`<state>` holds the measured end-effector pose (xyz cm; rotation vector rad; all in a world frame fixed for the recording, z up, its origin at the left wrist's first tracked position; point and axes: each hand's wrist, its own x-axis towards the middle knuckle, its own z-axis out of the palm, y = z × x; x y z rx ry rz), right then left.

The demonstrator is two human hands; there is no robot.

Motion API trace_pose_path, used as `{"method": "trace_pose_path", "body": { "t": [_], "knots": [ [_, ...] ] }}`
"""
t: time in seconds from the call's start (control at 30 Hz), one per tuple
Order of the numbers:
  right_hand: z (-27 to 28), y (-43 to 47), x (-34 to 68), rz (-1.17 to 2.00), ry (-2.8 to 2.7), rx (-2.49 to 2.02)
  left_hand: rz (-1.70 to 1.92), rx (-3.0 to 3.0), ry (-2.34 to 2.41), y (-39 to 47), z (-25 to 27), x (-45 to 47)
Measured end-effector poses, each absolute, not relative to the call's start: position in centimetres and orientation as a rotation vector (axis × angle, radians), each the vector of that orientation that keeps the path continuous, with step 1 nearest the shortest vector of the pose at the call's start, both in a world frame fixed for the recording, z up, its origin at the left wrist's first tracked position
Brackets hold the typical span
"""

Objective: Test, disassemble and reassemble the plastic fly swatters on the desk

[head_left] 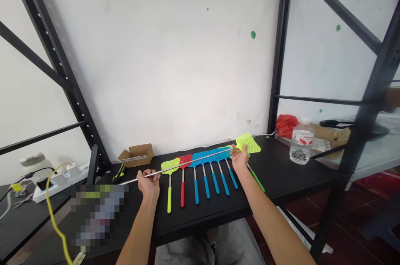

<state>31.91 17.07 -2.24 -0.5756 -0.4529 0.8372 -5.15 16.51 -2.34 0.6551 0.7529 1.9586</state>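
Observation:
My left hand (149,179) is closed around the long metal shaft of a telescopic fly swatter (193,160). The shaft is drawn out and slants across the table. My right hand (240,157) grips the same swatter close to its yellow-green mesh head (249,142). Under the shaft lies a row of shorter fly swatters: a yellow-green swatter (169,198), a red swatter (183,194) and several blue swatters (205,186), their handles towards me. Beside my right wrist lies a green handle (256,179); its upper end is partly hidden.
An open cardboard box (137,156) and a yellow-black cutter (119,172) lie at the back left. A power strip (59,183) and yellow cable (51,211) are further left. A water bottle (301,142) and red plastic bag (286,125) stand right. Black rack posts (279,48) flank the table.

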Motion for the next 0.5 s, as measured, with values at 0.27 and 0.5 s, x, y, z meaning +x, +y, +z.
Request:
{"method": "trace_pose_path", "body": {
  "t": [0.27, 0.5],
  "knots": [
    [-2.4, 17.0, 32.3, 0.797, -0.463, -0.594, 1.964, 0.759, 0.934, 16.7, -2.6, -4.4],
    [-1.6, 16.3, 30.7, 0.82, -0.645, -0.597, 1.855, 0.928, 0.931, 16.3, -2.5, -3.9]
  ]
}}
